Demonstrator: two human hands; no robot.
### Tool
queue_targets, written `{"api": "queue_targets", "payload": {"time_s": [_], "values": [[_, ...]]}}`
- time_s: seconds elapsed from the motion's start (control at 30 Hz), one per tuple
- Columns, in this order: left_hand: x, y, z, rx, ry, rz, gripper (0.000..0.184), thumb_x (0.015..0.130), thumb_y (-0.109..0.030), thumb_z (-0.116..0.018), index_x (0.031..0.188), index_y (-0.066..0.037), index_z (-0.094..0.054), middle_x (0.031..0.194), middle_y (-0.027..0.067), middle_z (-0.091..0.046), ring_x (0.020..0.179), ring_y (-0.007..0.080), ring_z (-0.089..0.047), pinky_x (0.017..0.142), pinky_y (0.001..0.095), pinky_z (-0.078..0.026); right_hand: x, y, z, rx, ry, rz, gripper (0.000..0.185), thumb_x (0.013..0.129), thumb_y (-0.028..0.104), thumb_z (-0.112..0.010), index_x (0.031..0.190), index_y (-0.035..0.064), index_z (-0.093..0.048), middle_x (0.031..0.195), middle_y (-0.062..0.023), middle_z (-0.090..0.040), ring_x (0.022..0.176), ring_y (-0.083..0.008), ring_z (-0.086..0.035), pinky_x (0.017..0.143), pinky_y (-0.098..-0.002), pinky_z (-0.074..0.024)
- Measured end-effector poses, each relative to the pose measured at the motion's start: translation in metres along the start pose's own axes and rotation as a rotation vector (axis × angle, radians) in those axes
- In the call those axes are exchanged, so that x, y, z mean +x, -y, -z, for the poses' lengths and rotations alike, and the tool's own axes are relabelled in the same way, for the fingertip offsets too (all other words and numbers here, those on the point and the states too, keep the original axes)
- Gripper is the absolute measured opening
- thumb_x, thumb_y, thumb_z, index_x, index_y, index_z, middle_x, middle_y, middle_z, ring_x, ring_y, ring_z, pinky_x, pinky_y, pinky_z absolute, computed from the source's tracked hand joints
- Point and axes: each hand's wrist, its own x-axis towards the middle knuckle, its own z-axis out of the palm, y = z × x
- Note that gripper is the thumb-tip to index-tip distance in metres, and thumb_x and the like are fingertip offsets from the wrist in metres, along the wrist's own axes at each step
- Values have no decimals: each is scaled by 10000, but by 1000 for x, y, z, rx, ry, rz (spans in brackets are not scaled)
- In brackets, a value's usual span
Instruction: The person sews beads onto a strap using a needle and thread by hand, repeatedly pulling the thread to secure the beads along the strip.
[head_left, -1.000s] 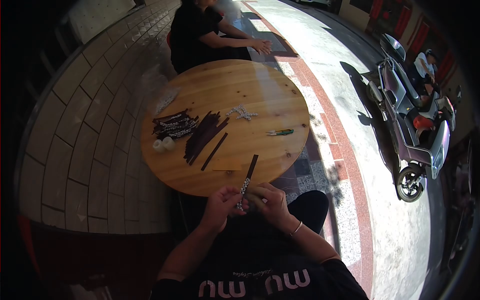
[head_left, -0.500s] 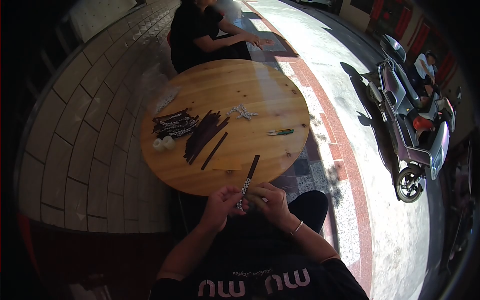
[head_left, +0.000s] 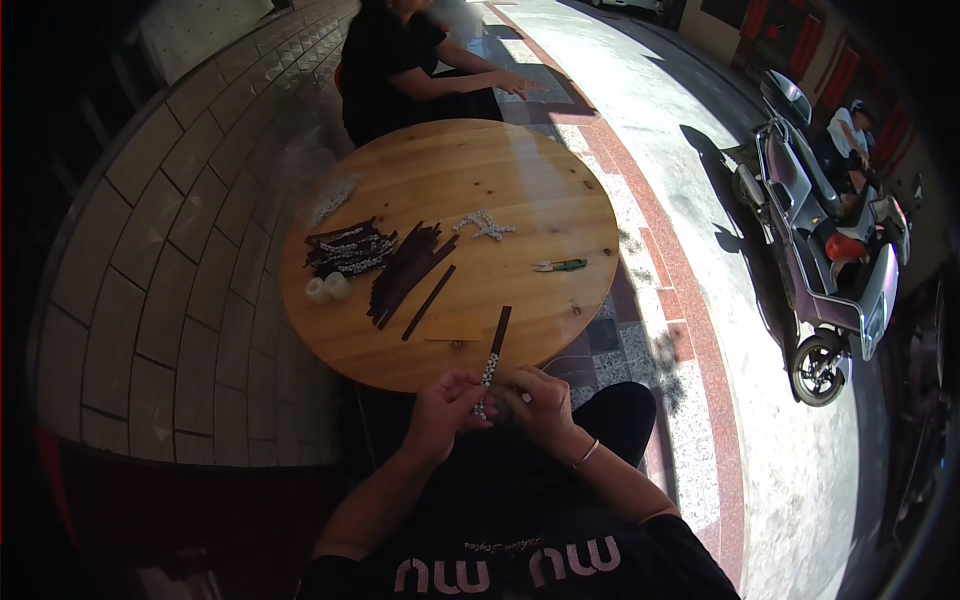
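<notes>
My left hand (head_left: 442, 414) pinches a dark strip (head_left: 501, 332) whose lower part is covered with small white beads. The strip points up and slightly right, over the near edge of the round wooden table (head_left: 540, 200). Close to the strip's right side is my right hand (head_left: 543, 406), its fingers curled together; what they hold is too small to make out. On the table lie a pile of plain dark strips (head_left: 407, 272), a single dark strip (head_left: 429, 303), a heap of beaded strips (head_left: 350, 250) and loose white beaded pieces (head_left: 485, 225).
Green-handled snips (head_left: 560, 265) lie at the table's right. Two white spools (head_left: 327, 288) sit at its left, below a clear plastic bag (head_left: 333, 200). A person in black (head_left: 390, 75) sits beyond the table. A scooter (head_left: 825, 220) stands at the right.
My right hand has shifted and turned slightly, its fingers curling more. The strip's top has tilted a little to the left. The seated person's hands have moved.
</notes>
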Motion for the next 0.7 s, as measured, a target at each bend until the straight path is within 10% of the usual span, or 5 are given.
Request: {"api": "queue_targets", "payload": {"time_s": [0.7], "values": [[-3, 7, -8, 422, -114, -302, 160, 846, -22, -572, 988, 42, -534, 851, 95, -639, 732, 123, -626, 589, 228, -518, 4, 13, -11, 35, -83, 155, 153, 767, 21, -622, 919, 9, -599, 829, -139, -613, 723, -268, -635, 612, -322, -502]]}}
